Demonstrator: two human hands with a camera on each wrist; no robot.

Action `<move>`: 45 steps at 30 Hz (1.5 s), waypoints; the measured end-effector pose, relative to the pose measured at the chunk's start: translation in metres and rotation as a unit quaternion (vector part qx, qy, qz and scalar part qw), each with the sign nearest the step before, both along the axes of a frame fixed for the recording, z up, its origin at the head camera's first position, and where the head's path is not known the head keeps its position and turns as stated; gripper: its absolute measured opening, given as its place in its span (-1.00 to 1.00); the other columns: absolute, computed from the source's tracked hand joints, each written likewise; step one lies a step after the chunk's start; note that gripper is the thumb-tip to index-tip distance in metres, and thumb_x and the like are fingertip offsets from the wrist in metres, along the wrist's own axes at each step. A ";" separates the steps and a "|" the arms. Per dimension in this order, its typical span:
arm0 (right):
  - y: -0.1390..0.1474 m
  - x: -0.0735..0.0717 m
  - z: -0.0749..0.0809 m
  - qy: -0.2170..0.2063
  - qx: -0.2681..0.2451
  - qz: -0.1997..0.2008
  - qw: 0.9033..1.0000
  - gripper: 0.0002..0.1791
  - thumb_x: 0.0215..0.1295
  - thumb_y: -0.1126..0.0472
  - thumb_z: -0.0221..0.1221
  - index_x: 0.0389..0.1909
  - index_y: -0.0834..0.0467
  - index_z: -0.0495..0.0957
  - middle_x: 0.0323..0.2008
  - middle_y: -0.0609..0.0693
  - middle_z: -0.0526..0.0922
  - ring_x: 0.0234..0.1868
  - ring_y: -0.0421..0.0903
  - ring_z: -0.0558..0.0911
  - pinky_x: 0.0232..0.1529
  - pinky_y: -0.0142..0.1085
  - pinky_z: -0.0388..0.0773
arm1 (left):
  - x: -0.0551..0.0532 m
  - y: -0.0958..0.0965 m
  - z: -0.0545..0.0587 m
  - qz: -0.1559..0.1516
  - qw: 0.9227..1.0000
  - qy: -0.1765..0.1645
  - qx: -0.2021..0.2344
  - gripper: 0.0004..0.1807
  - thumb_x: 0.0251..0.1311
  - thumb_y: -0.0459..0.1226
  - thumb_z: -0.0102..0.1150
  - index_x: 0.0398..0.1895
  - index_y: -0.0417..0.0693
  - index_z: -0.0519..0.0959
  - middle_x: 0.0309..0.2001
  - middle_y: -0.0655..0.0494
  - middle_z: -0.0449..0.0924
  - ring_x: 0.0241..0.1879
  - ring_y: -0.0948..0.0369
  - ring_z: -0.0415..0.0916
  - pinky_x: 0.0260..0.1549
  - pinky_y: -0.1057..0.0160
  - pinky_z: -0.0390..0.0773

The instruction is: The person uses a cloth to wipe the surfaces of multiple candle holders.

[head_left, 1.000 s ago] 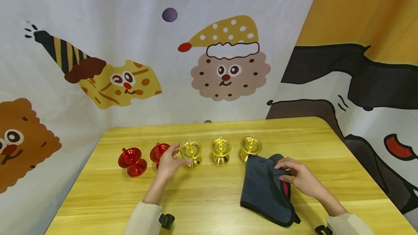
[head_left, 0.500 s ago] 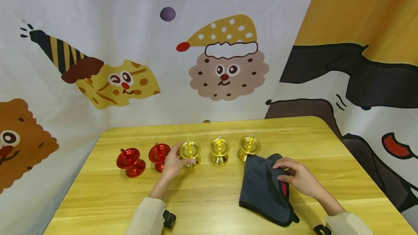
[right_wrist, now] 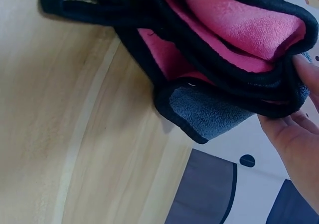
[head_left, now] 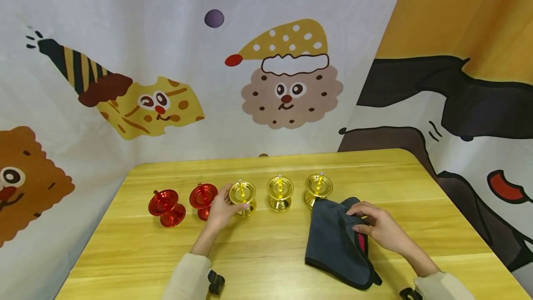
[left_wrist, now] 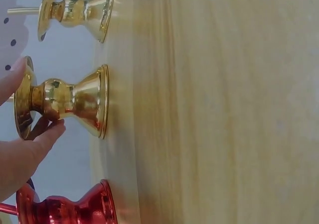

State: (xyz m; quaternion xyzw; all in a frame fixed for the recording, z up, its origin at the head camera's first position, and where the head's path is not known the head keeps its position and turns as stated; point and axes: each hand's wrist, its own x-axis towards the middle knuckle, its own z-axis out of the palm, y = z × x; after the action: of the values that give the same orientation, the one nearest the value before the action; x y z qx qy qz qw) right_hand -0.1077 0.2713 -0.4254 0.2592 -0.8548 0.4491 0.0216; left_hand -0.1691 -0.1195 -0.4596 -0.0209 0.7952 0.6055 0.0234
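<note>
My left hand point(head_left: 222, 206) grips the leftmost gold candle holder point(left_wrist: 60, 98), a shiny footed cup with a thin upright stem in its bowl. In the left wrist view the thumb lies at the bowl's rim and the fingers reach beneath the bowl from the other side. Its foot is at table level. My right hand point(head_left: 380, 226) pinches a folded cleaning cloth point(head_left: 335, 244), dark grey outside with black edging. Pink lining point(right_wrist: 239, 22) shows inside the fold in the right wrist view, with a black loop point(right_wrist: 75, 5) at one corner.
Two more gold candle holders, one mid-table point(head_left: 280, 196) and one beside the cloth point(head_left: 318, 191), stand along the row. Left of my left hand are two red ones, a nearer point(head_left: 202, 200) and a farther point(head_left: 168, 207). Printed curtains hang behind the wooden table point(head_left: 266, 263).
My left hand has moved slightly right, from beside the leftmost gold candle holder to close round it. The right hand and cloth have hardly moved.
</note>
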 end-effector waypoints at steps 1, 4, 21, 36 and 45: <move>-0.001 0.001 0.001 0.002 0.000 0.001 1.000 -0.64 -0.06 0.50 0.28 -0.17 0.21 0.53 -0.21 0.09 0.53 -0.21 -0.24 0.52 -0.37 -0.35 0.57 | 0.001 0.000 0.000 0.001 1.000 0.001 0.000 -0.10 -0.19 -0.40 0.43 0.25 -0.42 0.15 0.18 -0.34 0.28 0.16 -0.13 0.27 0.07 0.02 0.35; -0.003 0.002 0.003 0.007 0.001 0.001 1.000 -0.63 -0.06 0.50 0.28 -0.17 0.20 0.54 -0.19 0.09 0.53 -0.19 -0.25 0.51 -0.35 -0.35 0.57 | 0.003 0.000 0.001 -0.001 1.000 0.000 0.004 -0.13 -0.21 -0.39 0.45 0.22 -0.43 0.20 0.14 -0.33 0.33 0.12 -0.12 0.33 0.03 0.04 0.40; -0.023 0.007 0.024 -0.004 -0.041 0.024 0.999 -0.63 -0.01 0.50 0.25 -0.12 0.23 0.52 -0.17 0.08 0.51 -0.18 -0.24 0.51 -0.33 -0.35 0.57 | 0.040 0.028 0.039 -0.116 0.992 0.025 0.046 -0.15 -0.22 -0.34 0.47 0.19 -0.40 0.25 0.08 -0.26 0.40 0.04 -0.07 0.40 -0.01 0.10 0.45; -0.078 0.004 0.050 0.015 -0.151 0.084 0.985 -0.61 0.01 0.62 0.17 -0.08 0.38 0.46 -0.13 0.25 0.44 -0.17 -0.15 0.51 -0.25 -0.39 0.55 | 0.056 0.078 0.054 -0.221 0.974 0.028 0.037 -0.19 -0.24 -0.35 0.48 0.17 -0.28 0.29 -0.01 -0.07 0.49 -0.11 0.10 0.50 -0.15 0.26 0.52; -0.095 0.001 0.036 0.013 -0.071 0.008 0.997 -0.53 -0.08 0.56 0.28 -0.05 0.30 0.48 -0.20 0.09 0.51 -0.23 -0.12 0.54 -0.25 -0.36 0.56 | 0.056 0.081 0.053 -0.225 0.973 0.025 0.038 -0.20 -0.25 -0.34 0.49 0.15 -0.30 0.31 0.00 -0.08 0.47 -0.09 0.10 0.48 -0.06 0.20 0.48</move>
State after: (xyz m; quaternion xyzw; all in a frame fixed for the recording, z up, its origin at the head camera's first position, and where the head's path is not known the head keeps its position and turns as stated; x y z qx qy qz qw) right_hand -0.1068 0.1759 -0.3898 0.2699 -0.8179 0.5059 0.0470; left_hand -0.1128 -0.0381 -0.4067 0.1748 0.7564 0.6147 0.1396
